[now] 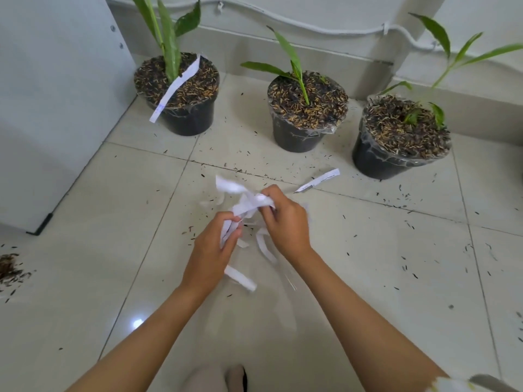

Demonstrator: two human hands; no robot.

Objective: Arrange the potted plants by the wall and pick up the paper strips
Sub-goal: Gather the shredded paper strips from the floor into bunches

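Note:
Three black potted plants stand in a row near the wall: the left pot [186, 120], the middle pot [297, 137] and the right pot [376, 159]. A long white paper strip [177, 86] lies across the left pot's soil and hangs over its rim. Another strip [318, 181] lies on the floor before the middle pot. My left hand [210, 250] and my right hand [284, 219] both grip a bunch of white paper strips [243, 203] above the floor, with loose ends [240, 277] dangling below.
A white cabinet [56, 108] stands at the left. Dark soil and husk bits are scattered over the tiled floor [368, 264], with a small heap [10, 267] at the far left. A cable [283, 21] runs along the wall behind the pots.

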